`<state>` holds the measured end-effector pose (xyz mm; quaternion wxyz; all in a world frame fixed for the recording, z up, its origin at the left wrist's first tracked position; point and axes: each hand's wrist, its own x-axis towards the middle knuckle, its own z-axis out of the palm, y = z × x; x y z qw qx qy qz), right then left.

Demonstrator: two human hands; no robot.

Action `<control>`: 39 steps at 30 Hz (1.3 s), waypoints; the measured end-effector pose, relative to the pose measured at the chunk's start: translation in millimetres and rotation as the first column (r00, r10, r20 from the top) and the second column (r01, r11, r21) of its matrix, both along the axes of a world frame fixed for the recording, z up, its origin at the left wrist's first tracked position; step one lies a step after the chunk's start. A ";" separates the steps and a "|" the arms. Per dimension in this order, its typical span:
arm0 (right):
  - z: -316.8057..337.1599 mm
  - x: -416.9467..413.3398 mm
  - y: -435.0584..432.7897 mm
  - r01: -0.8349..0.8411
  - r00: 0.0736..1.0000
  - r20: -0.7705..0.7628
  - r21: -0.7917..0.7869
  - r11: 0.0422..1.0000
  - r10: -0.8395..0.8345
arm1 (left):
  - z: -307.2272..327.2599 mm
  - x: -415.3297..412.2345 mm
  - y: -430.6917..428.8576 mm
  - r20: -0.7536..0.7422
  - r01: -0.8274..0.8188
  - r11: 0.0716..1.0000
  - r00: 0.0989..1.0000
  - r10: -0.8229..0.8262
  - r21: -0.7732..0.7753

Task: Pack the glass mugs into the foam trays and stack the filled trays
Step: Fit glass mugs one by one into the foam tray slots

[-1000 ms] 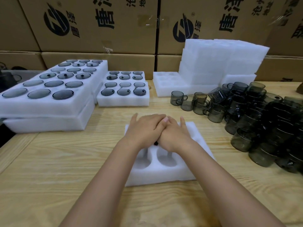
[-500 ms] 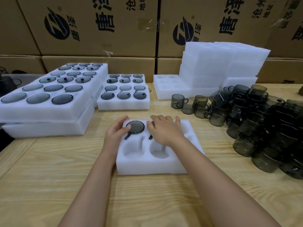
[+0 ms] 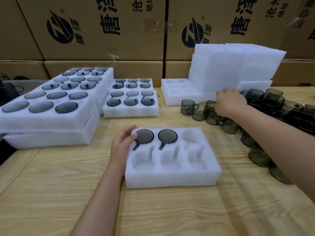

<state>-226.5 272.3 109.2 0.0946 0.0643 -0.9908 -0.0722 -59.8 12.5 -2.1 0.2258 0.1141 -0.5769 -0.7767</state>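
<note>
From the head view, the right hand [image 3: 230,103] lay over the loose mugs [image 3: 211,114]. Its fingertips were hidden behind its own back, so its hold could not be told. That dark pile ran off the right edge. The left hand [image 3: 122,143] curled round the foam tray [image 3: 172,176] at its far-left corner. The thumb touched the nearer of two inverted mugs [image 3: 144,136] seated in the back pockets.
</note>
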 end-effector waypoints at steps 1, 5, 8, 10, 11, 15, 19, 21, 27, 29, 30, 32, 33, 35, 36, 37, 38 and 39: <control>0.2 -4.4 3.4 0.020 1.000 0.010 0.034 0.999 -0.020 | -0.4 -0.5 -0.3 0.001 -0.001 1.000 1.000 0.001 0.003; -4.4 -15.1 12.7 0.044 0.999 0.021 0.120 0.992 -0.047 | -1.2 -1.8 -0.8 -0.004 -0.001 1.000 1.000 0.001 0.008; -7.5 -16.9 15.2 0.025 1.000 -0.014 0.162 0.987 -0.023 | -1.2 -1.9 -0.2 -0.010 0.003 1.000 1.000 -0.003 0.008; -9.4 -16.5 14.5 0.004 0.998 -0.055 0.175 0.985 0.005 | -0.8 -2.0 0.4 -0.006 -0.002 1.000 1.000 0.002 0.013; -10.6 -16.6 14.0 -0.001 0.998 -0.065 0.180 0.984 0.013 | -0.7 -2.0 0.6 -0.005 -0.006 1.000 1.000 0.006 0.013; -15.2 -18.4 15.5 0.000 0.999 -0.037 0.268 0.963 0.010 | 0.2 -1.0 1.2 -0.009 -0.006 1.000 1.000 0.006 0.007; -18.8 -21.5 19.4 -0.014 1.000 0.001 0.321 0.947 0.015 | 1.1 -0.4 1.2 -0.013 -0.002 1.000 1.000 0.002 -0.006; -20.2 -21.4 20.8 -0.028 0.999 -0.006 0.324 0.946 0.032 | 1.5 -0.4 1.7 -0.010 -0.002 1.000 1.000 0.002 -0.001; -13.4 -8.3 15.9 -0.078 0.989 -0.112 0.196 0.977 0.101 | 2.2 0.0 1.9 -0.003 0.004 0.999 1.000 -0.004 0.039; -8.5 3.2 9.1 -0.142 0.969 -0.205 0.010 0.990 0.141 | 3.2 0.1 2.2 0.001 0.010 0.999 1.000 -0.010 0.053; -6.2 12.1 5.1 -0.185 0.955 -0.255 -0.107 0.977 0.153 | 3.5 0.5 2.4 0.003 0.013 0.998 1.000 -0.013 0.056; -4.7 35.0 -2.3 -0.271 0.926 -0.343 -0.322 0.907 0.155 | 4.3 1.3 2.1 0.009 0.022 0.998 1.000 -0.023 0.058; -6.6 48.2 -5.3 -0.325 0.908 -0.386 -0.408 0.853 0.162 | 5.0 1.9 2.0 0.010 0.027 0.998 1.000 -0.028 0.065; -13.9 77.2 -11.0 -0.463 0.847 -0.496 -0.515 0.721 0.190 | 6.5 3.0 1.8 0.005 0.031 0.996 0.999 -0.032 0.086; -18.9 91.9 -13.8 -0.521 0.818 -0.541 -0.550 0.653 0.197 | 6.9 3.4 1.8 0.001 0.026 0.996 1.000 -0.026 0.088; -24.9 105.9 -16.8 -0.566 0.794 -0.573 -0.579 0.586 0.202 | 7.1 3.9 1.8 -0.003 0.019 0.997 1.000 -0.019 0.073; -31.8 117.7 -19.6 -0.599 0.779 -0.592 -0.605 0.525 0.207 | 7.2 4.6 1.6 -0.007 0.011 0.999 1.000 -0.011 0.039; -39.0 127.9 -22.0 -0.618 0.772 -0.598 -0.629 0.472 0.213 | 7.1 5.7 1.2 -0.013 0.001 1.000 1.000 -0.001 -0.007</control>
